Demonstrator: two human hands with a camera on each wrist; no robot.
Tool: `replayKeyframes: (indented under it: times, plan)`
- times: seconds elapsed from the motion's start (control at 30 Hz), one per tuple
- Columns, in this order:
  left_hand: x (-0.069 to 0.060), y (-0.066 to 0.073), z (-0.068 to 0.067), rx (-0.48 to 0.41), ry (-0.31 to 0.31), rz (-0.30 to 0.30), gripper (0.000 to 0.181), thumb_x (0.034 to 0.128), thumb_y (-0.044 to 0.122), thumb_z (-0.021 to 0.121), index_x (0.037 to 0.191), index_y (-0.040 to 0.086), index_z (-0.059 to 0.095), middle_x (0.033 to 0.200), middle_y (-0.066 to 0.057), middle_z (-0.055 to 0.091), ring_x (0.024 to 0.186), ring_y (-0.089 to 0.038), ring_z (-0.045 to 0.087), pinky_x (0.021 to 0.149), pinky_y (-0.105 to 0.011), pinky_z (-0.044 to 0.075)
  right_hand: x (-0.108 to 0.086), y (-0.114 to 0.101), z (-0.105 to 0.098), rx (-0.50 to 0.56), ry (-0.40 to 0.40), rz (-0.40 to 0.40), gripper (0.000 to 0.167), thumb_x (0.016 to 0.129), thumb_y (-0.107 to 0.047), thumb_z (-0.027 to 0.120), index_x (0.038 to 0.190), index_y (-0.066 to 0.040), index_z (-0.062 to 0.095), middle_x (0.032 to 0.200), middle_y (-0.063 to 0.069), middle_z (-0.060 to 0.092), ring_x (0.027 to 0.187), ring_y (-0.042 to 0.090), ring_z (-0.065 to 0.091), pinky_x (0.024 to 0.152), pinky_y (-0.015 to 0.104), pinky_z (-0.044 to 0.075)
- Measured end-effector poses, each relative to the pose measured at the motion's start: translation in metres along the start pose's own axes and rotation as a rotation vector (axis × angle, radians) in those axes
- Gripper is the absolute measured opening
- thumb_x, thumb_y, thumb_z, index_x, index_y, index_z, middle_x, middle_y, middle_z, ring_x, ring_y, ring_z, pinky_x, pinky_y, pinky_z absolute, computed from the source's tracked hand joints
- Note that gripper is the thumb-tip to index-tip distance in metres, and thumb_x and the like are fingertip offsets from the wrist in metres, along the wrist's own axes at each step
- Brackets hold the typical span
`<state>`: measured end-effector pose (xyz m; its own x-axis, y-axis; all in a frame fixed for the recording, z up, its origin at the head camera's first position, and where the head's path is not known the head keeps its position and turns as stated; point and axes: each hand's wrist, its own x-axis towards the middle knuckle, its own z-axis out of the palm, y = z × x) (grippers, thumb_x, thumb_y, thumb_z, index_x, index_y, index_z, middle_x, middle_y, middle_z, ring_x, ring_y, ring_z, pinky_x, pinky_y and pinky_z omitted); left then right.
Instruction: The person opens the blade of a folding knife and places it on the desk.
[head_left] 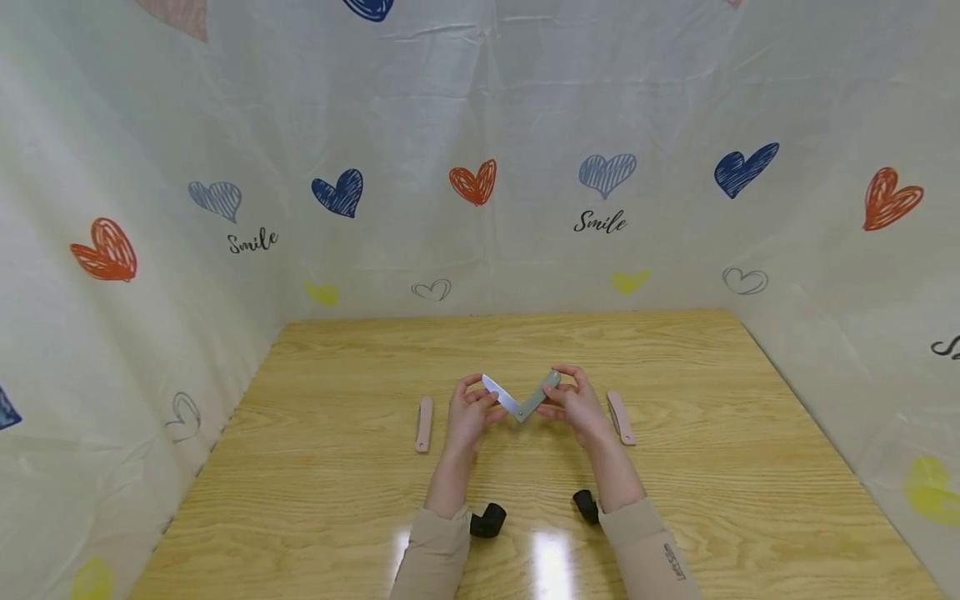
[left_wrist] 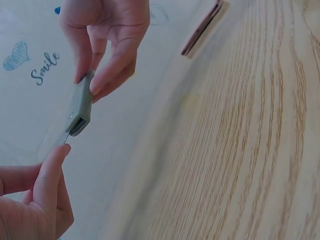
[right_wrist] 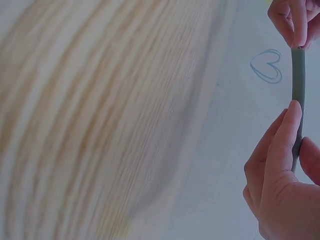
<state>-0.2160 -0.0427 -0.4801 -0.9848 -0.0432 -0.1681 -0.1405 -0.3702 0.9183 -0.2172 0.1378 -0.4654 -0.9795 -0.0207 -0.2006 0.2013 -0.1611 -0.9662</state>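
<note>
A folding knife with a grey-green handle [head_left: 538, 397] is held above the table, its pale blade [head_left: 502, 395] swung out so the two form a V. My left hand [head_left: 467, 415] pinches the blade between thumb and fingers. Gripping the handle near its far end is my right hand [head_left: 581, 410]. In the left wrist view the handle [left_wrist: 81, 105] shows its slot, and only a sliver of blade is seen above the left thumb. The right wrist view has the handle [right_wrist: 298, 75] edge-on, between both hands.
One pink folded knife [head_left: 424, 425] lies on the wooden table [head_left: 337, 492] left of my left hand, another pink folded knife [head_left: 621, 418] beside my right wrist. Black devices [head_left: 489, 521] sit at both wrists. A white sheet with hearts [head_left: 472, 250] hangs around the table.
</note>
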Motion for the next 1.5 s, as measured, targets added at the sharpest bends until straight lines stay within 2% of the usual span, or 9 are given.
replayKeyframes:
  times: [0.17, 0.3, 0.7, 0.93, 1.13, 1.5]
  plan:
    - [-0.001, 0.000, 0.001, -0.005, 0.026, 0.011, 0.047, 0.0941, -0.011, 0.051, 0.138, -0.005, 0.037, 0.094, -0.012, 0.053, 0.079, -0.014, 0.061, 0.067, -0.025, 0.060, 0.001, 0.001, -0.001, 0.032, 0.007, -0.003, 0.049, 0.100, 0.003, 0.047, 0.145, -0.001, 0.028, 0.103, 0.012, 0.054, 0.085, 0.015, 0.065, 0.080, 0.032, 0.059]
    - [-0.002, -0.001, 0.003, -0.025, 0.047, 0.012, 0.046, 0.0956, -0.009, 0.050, 0.139, -0.003, 0.036, 0.098, -0.013, 0.053, 0.080, -0.015, 0.062, 0.068, -0.025, 0.060, 0.001, 0.001, 0.000, 0.069, 0.017, -0.003, 0.050, 0.100, 0.004, 0.047, 0.145, -0.001, 0.028, 0.100, 0.010, 0.055, 0.082, 0.014, 0.067, 0.078, 0.030, 0.059]
    - [-0.003, -0.007, 0.008, -0.175, 0.133, 0.016, 0.045, 0.0965, -0.011, 0.046, 0.138, -0.003, 0.031, 0.096, -0.012, 0.052, 0.081, -0.017, 0.062, 0.069, -0.024, 0.059, 0.001, 0.002, 0.004, 0.171, 0.078, 0.004, 0.051, 0.099, 0.004, 0.047, 0.145, 0.000, 0.025, 0.107, 0.014, 0.052, 0.086, 0.016, 0.064, 0.080, 0.031, 0.059]
    - [-0.002, -0.007, 0.012, -0.248, 0.165, 0.040, 0.040, 0.0958, -0.013, 0.045, 0.132, -0.001, 0.031, 0.092, -0.011, 0.050, 0.083, -0.019, 0.062, 0.078, -0.032, 0.059, 0.001, 0.001, 0.008, 0.244, 0.121, 0.009, 0.050, 0.098, 0.006, 0.047, 0.143, 0.000, 0.025, 0.100, 0.011, 0.055, 0.082, 0.015, 0.065, 0.082, 0.032, 0.058]
    - [-0.003, -0.008, 0.015, -0.317, 0.172, 0.053, 0.042, 0.0959, -0.014, 0.042, 0.133, -0.002, 0.028, 0.094, -0.013, 0.049, 0.083, -0.019, 0.061, 0.078, -0.030, 0.059, 0.000, 0.001, 0.008, 0.282, 0.134, 0.005, 0.047, 0.099, 0.005, 0.046, 0.140, -0.002, 0.026, 0.098, 0.009, 0.053, 0.081, 0.014, 0.064, 0.083, 0.032, 0.058]
    - [-0.003, -0.012, 0.019, -0.349, 0.207, 0.086, 0.043, 0.0965, -0.014, 0.041, 0.133, -0.003, 0.022, 0.099, -0.018, 0.048, 0.086, -0.023, 0.058, 0.089, -0.041, 0.055, 0.000, 0.004, 0.011, 0.389, 0.171, 0.006, 0.047, 0.099, 0.006, 0.045, 0.140, -0.002, 0.024, 0.099, 0.008, 0.050, 0.080, 0.013, 0.063, 0.079, 0.029, 0.059]
